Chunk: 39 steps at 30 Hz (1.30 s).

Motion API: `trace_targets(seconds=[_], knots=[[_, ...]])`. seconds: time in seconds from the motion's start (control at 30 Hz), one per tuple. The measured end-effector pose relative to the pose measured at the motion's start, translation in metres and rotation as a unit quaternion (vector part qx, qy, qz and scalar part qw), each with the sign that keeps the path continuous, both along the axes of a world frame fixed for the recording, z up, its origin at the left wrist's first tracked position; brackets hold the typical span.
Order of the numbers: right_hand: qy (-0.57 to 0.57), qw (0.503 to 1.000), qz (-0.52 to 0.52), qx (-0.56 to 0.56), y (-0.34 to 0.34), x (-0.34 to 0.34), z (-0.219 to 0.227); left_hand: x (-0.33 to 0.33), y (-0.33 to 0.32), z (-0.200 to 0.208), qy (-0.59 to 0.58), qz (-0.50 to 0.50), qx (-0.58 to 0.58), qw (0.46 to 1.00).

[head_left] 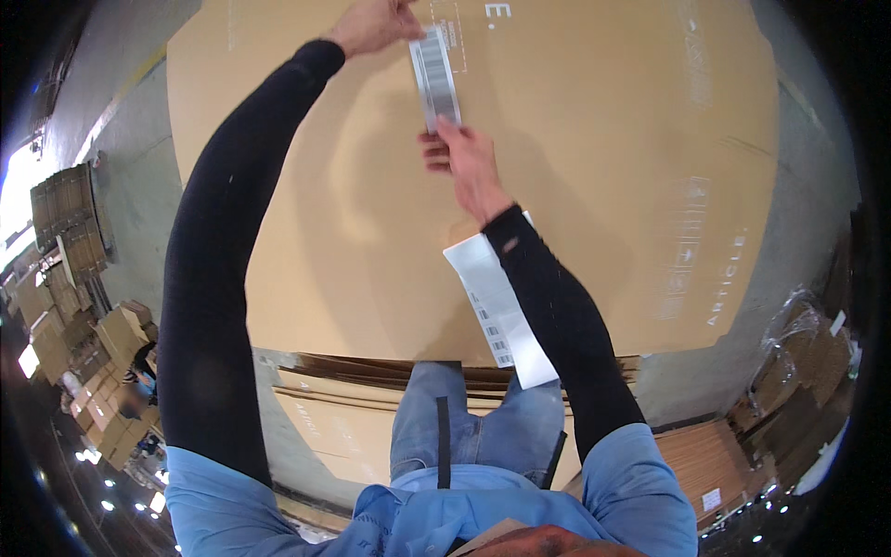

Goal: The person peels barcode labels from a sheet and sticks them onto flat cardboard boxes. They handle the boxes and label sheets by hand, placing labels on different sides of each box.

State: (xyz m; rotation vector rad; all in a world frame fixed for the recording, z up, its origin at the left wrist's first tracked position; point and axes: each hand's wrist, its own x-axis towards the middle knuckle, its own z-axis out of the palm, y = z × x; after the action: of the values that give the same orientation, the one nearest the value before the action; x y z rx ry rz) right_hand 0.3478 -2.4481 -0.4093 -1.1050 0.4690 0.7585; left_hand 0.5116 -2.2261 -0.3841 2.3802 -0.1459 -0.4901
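Note:
A white barcode label (434, 74) is stretched between my two hands, just over a large flat brown cardboard sheet (575, 213) with white print. At the label's far end, my left hand (379, 26) pinches a corner between thumb and fingers. My right hand (467, 162) grips the near end, thumb on top. Under my right forearm lies a white sheet of labels (497, 311) with rows of small barcodes. It reaches over the cardboard's near edge, and my dark sleeve covers part of it.
More flat cardboard (343, 418) is stacked beneath the near edge, by my legs. On the left stand piles of cardboard (70, 218) and boxes, with another person (139, 376) among them. Clear plastic wrap (803, 325) and a brown stack (705, 464) lie at the right.

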Motion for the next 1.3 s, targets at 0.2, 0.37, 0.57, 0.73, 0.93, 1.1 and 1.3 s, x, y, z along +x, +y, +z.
trace_targets(seconds=[0.2,0.37,0.57,0.73,0.93,1.1,1.3], knots=[[0.004,0.998,-0.044,-0.043,0.032,0.057,-0.031,0.047,-0.012,-0.032,-0.094,0.045,0.126,0.987],[-0.004,0.996,-0.048,-0.074,0.03,0.08,-0.034,0.06,-0.024,-0.035,-0.149,0.077,0.108,0.98],[0.0,0.996,-0.024,-0.082,0.033,0.094,-0.039,0.066,-0.025,-0.033,-0.118,0.073,0.12,0.983],[0.003,0.997,-0.034,-0.066,0.032,0.093,-0.042,0.061,-0.026,-0.039,-0.16,0.057,0.137,0.976],[0.008,0.997,-0.046,-0.069,0.033,0.094,-0.043,0.059,-0.025,-0.045,-0.161,0.078,0.095,0.979],[0.01,0.996,-0.039,-0.078,0.035,0.093,-0.043,0.058,-0.024,-0.048,-0.187,0.06,0.104,0.975],[-0.002,0.996,-0.05,-0.079,0.036,0.092,-0.042,0.057,-0.023,-0.048,-0.2,0.048,0.125,0.971]])
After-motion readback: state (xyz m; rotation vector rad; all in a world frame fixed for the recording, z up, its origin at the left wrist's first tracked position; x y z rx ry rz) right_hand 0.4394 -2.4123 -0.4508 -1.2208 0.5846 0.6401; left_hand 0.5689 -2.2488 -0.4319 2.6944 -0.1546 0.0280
